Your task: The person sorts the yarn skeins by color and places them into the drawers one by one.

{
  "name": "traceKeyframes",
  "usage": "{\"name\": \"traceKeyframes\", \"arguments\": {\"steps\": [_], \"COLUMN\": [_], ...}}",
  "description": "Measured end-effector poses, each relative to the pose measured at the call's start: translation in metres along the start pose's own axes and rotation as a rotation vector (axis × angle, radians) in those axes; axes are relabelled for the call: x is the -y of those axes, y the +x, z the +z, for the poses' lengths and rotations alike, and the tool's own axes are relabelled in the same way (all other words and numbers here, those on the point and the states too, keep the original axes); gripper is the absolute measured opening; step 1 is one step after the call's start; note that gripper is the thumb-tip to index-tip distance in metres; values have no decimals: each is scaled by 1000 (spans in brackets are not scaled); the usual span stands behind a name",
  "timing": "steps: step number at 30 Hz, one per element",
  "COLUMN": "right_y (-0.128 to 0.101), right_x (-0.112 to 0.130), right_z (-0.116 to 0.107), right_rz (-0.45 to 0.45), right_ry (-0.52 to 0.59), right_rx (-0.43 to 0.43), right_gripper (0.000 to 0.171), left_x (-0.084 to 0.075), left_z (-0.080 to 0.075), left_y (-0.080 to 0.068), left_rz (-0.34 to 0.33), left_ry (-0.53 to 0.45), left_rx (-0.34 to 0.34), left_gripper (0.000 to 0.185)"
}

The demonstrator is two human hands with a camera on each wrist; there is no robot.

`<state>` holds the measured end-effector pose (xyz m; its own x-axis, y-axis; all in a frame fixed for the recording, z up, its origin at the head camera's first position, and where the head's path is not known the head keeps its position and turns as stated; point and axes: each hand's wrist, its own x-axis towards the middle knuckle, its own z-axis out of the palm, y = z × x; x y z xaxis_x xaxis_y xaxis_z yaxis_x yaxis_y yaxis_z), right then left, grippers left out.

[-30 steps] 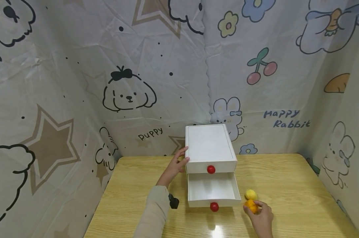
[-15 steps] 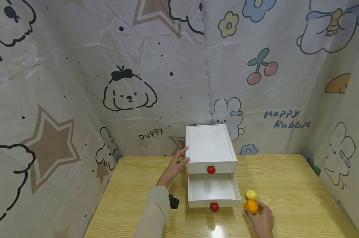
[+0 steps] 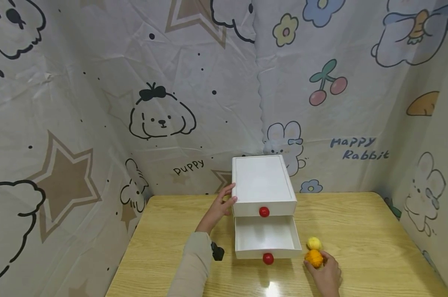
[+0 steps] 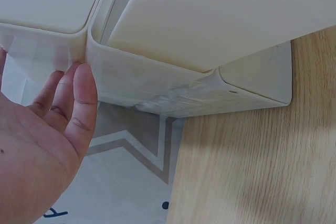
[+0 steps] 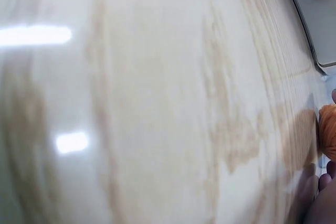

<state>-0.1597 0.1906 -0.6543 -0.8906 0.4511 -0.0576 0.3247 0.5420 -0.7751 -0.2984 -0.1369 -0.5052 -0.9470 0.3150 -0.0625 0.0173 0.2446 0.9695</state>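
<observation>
1. Right hand has a pinch on the orange ball, thumb on one side, fingers on the other.
2. That ball's to the right of the lower drawer, which sticks out with its red knob facing the person.
3. Yellow ball sits right behind the orange one; can't tell if they touch.
4. Left hand isn't gripping anything, fingers just resting against the white drawer unit's left side.
</observation>
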Motion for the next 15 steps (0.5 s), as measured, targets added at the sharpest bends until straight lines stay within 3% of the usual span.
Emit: {"name": "traceKeyframes", "arguments": {"steps": [15], "right_y": [-5], "right_x": [2], "right_z": [5], "right_rz": [1], "right_ry": [-40], "right_rx": [-20], "right_gripper": [62], "left_x": [1], "left_z": [0], "left_y": [1], "left_rz": [4], "left_ry": [-6], "left_rx": [4], "left_gripper": [55]}}
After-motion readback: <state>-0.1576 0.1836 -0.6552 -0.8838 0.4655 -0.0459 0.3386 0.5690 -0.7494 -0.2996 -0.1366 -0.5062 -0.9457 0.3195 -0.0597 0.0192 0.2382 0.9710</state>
